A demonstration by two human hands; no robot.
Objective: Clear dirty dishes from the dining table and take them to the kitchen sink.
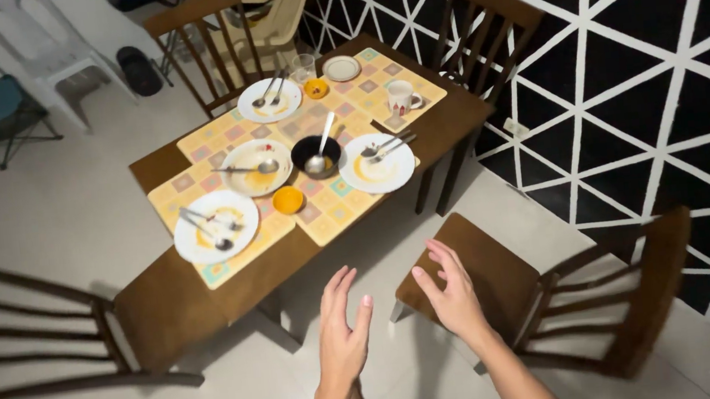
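Both your hands are open and hold nothing: your left hand [342,331] hovers over the floor, and your right hand [449,294] hangs above the seat of the wooden chair [488,269]. The seat lies directly under the right grip, its backrest towards your right; it looks dark brown and bare, standing just beside the worktop [174,304].

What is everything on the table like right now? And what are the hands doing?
left hand: open, empty, in the air
right hand: open, empty, over the chair seat
four white plates: dirty, cutlery lying on them
black bowl: used, spoon resting in it
small orange bowl: upright
mug: upright
glass: upright, looks empty
placemats: lying flat
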